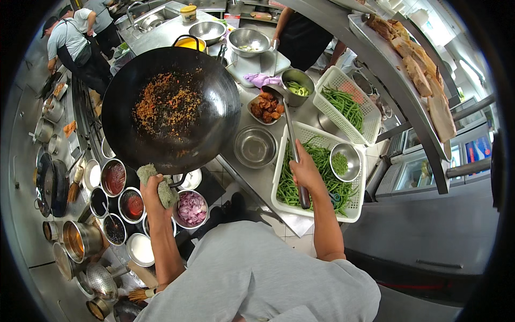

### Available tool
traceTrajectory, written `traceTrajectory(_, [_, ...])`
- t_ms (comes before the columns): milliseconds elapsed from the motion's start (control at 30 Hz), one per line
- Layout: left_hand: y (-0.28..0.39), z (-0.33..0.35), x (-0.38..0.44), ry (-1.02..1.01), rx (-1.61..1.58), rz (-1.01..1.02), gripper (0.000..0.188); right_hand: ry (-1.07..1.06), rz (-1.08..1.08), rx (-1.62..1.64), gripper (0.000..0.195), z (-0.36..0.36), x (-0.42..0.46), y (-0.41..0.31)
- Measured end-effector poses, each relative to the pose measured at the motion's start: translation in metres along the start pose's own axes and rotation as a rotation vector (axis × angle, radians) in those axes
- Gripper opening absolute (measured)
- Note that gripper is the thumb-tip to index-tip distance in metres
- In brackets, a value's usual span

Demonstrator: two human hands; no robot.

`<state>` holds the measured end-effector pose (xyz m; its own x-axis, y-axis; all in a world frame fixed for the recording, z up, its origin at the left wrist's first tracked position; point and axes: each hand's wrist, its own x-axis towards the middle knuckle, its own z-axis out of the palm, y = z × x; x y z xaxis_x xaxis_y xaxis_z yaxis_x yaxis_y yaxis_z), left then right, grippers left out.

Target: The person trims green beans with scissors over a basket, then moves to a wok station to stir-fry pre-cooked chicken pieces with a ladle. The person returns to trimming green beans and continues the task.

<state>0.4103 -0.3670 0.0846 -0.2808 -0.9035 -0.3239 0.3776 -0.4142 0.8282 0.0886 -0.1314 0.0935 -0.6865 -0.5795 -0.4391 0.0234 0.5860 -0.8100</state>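
A large black wok (217, 133) holds loose orange-brown crumbs (169, 104) and is held up at the left. My left hand (152, 188) grips its near handle through a grey-green cloth (165, 194). In my right hand (306, 169) is the handle of a long metal ladle (290, 124); its bowl is over the edge of a small dish of browned fried pieces (266, 108). Beneath that hand lies a white plastic basket (277, 205) of green beans (295, 183), with a steel bowl of chopped greens (340, 164) in it. An empty-looking metal bowl (256, 147) sits between wok and basket.
Pots of sauces (113, 177) and a bowl of sliced red onion (192, 208) stand at the left. A second bean basket (348, 105) is at the right, below a shelf tray of meat (422, 84). One person (301, 36) stands across the counter; others (72, 40) work far left.
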Motion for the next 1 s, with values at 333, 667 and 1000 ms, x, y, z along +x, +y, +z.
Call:
traceTrajectory(333, [-0.031,0.061,0.054,-0.046,0.061,0.051,0.029,-0.119,-0.168,0.103,0.079,-0.023,0.011,0.008])
traceTrajectory(667, [-0.066,0.133,0.072,-0.153,0.116,0.061,0.032,-0.417,-0.335,0.119,0.082,0.039,0.115,-0.064])
traceTrajectory(1000, [-0.050,0.151,0.096,-0.157,0.194,0.091,0.035,-0.223,-0.586,-0.494,0.082,-0.040,0.070,0.016])
